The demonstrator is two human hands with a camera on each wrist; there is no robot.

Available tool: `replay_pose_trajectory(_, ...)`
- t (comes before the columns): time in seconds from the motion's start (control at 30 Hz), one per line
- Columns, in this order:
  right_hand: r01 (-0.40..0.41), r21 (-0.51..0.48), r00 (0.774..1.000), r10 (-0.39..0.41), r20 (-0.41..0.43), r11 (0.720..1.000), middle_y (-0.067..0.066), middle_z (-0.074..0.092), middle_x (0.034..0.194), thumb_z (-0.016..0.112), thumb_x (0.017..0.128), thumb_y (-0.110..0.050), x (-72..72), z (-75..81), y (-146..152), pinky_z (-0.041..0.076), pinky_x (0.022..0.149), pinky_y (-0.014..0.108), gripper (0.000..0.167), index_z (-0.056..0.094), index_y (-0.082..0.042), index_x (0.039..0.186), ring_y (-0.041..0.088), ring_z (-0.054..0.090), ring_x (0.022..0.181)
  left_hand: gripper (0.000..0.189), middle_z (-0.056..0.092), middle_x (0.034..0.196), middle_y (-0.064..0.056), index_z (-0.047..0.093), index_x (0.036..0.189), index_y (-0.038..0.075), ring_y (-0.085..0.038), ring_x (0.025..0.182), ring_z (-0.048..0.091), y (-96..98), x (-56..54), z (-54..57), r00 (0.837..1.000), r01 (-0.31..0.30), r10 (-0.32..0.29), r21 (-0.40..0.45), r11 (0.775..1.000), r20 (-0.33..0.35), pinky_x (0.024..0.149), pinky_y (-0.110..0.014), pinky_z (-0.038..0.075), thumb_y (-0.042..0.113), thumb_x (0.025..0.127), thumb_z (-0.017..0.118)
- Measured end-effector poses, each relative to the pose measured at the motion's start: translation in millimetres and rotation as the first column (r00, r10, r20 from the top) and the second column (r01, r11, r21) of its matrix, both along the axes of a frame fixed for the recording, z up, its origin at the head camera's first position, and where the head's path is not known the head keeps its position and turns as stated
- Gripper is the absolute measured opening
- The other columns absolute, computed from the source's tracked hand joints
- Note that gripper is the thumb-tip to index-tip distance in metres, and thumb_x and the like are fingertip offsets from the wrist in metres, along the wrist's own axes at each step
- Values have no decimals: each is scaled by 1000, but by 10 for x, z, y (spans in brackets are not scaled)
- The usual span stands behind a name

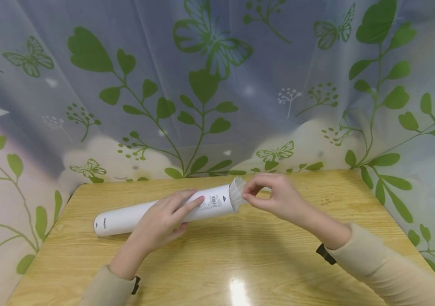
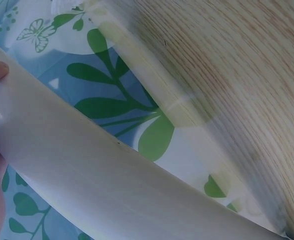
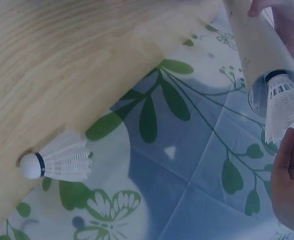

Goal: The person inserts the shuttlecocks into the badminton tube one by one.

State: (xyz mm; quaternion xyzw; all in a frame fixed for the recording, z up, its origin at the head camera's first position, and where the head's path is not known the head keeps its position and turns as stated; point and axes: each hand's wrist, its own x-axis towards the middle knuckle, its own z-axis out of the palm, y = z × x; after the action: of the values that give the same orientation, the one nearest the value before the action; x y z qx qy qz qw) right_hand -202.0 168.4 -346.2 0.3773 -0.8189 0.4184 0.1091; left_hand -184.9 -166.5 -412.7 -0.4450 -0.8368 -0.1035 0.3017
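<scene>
My left hand (image 1: 163, 219) grips a long white cardboard tube (image 1: 123, 217) around its middle, holding it slightly tilted above the table, mouth to the right. A white shuttlecock (image 3: 284, 102) sits at the tube's mouth, its banded base inside the rim and its skirt sticking out. Thumb and forefinger of my right hand (image 1: 280, 199) pinch the edge of that skirt. Another shuttlecock (image 3: 62, 162) lies on the table in the right wrist view; in the head view my right hand mostly hides it. The tube (image 2: 97, 150) fills the lower left wrist view.
The wood-grain table (image 1: 209, 263) carries everything. Close behind its back edge hangs a curtain (image 1: 140, 76) printed with green leaves and butterflies, which also covers both sides. A bright light reflection shows near the table's front.
</scene>
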Motion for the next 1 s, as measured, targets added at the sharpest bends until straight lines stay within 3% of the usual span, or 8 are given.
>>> replay_pose_trajectory(0.47,-30,45,995,26,93,999,3,80,94,79,89,0,28,-143,-95,64,80,22,10,79,-9,92,9,71,84,93,63,144,-19,57,150,12,-36,117,72,-3,2,6,1000,5,-5,4,1000,-5,99,-45,65,3,66,95)
replay_pose_trajectory(1.0,-33,20,992,30,123,999,5,81,96,80,90,-2,25,-200,-212,66,80,25,5,79,-7,93,10,72,85,95,62,144,-18,57,150,11,-36,117,72,-19,20,0,1000,-3,3,4,1000,-2,99,-45,65,3,65,97)
